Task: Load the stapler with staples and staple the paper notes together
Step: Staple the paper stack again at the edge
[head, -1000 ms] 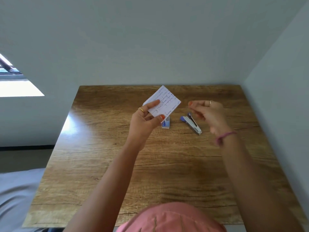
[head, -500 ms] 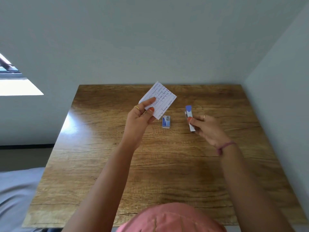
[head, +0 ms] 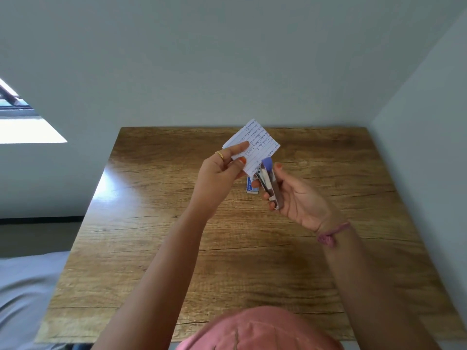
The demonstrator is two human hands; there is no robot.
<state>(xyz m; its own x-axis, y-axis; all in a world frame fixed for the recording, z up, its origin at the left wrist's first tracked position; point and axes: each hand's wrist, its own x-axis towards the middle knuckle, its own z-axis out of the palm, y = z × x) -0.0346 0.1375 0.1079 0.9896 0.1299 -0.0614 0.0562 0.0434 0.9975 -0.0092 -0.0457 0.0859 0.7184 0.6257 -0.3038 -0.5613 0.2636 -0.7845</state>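
White lined paper notes (head: 255, 147) are pinched in the left hand (head: 219, 173) above the tabletop's (head: 151, 248) far middle; the right hand (head: 295, 198) grips the stapler (head: 269, 184), its purple tip touching their near corner.

A wooden table (head: 177, 248) (grainy, with a glossy glare at its left edge) stands against pale walls (head: 227, 59); a bright window (head: 22, 125) shows at left.

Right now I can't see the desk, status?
Left hand pinching paper notes. Right hand holding stapler, nose at notes' corner. Staple box on table underneath, nothing blocking.
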